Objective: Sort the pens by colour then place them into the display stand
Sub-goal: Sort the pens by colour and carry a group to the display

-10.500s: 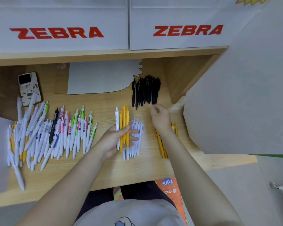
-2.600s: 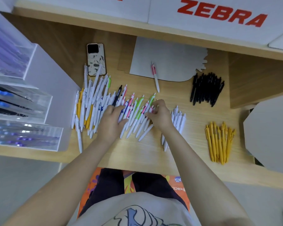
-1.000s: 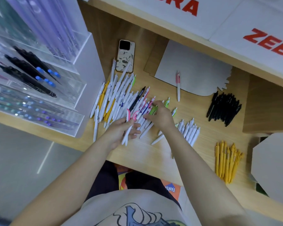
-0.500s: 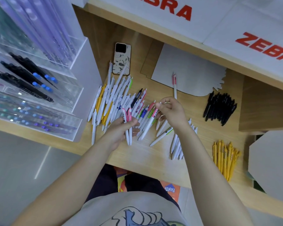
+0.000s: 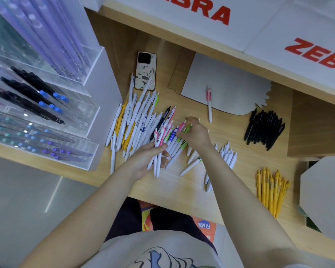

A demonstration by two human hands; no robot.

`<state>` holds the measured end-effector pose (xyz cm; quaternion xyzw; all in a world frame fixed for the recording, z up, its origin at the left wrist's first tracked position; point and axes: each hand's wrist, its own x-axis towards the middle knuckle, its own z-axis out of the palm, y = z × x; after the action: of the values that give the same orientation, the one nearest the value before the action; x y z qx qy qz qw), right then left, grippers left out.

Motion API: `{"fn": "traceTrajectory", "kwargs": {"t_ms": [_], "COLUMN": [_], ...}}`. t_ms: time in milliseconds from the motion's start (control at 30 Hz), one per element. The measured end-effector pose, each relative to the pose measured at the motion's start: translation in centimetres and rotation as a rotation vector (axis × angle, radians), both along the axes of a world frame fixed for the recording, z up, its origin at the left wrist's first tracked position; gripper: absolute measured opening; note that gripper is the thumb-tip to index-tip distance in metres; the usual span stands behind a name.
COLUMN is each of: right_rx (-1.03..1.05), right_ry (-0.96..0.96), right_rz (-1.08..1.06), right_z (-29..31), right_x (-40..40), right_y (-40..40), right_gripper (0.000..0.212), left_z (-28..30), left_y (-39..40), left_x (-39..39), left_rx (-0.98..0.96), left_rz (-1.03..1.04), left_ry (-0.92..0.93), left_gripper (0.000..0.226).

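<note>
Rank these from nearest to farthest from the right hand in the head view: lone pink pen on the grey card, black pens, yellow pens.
From the right hand:
1. Lone pink pen, just beyond it on the grey card.
2. Black pens, further right.
3. Yellow pens, right, near the shelf's front edge.

smooth plastic pens (image 5: 137,122) on matt pale wood-grain desk (image 5: 182,186), beside glossy clear acrylic display stand (image 5: 46,113)

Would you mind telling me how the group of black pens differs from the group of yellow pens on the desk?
The black pens lie far back on the desk, beside the grey card; the yellow pens lie at its near edge. The black pens are bunched and overlapping; the yellow pens lie more side by side. Both are single-colour groups to the right of the right hand, and neither hand touches them.
</note>
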<state>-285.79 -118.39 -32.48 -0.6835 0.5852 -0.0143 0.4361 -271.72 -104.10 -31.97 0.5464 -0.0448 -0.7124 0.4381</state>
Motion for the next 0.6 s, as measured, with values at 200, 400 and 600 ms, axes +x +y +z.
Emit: {"fn": "traceTrajectory", "kwargs": {"t_ms": [200, 400, 600], "right_rx": [-0.022, 0.075, 0.181], "right_ry": [-0.081, -0.373, -0.583], "right_rz": [-0.079, -0.269, -0.311], "right_z": [0.2, 2.1, 5.2], "right_x": [0.2, -0.5, -2.6], "right_y": [0.1, 0.9, 1.9], "right_gripper": [0.051, 0.014, 0.015], "left_z": [-0.1, 0.3, 1.9], "left_y": [-0.2, -0.4, -0.6], "left_x": [0.5, 0.6, 0.4], "left_rx": [0.007, -0.014, -0.046], "left_rz": [0.013, 0.019, -0.03], "left_ry": [0.042, 0.006, -0.048], "left_gripper": [0.029, 0.031, 0.047]}}
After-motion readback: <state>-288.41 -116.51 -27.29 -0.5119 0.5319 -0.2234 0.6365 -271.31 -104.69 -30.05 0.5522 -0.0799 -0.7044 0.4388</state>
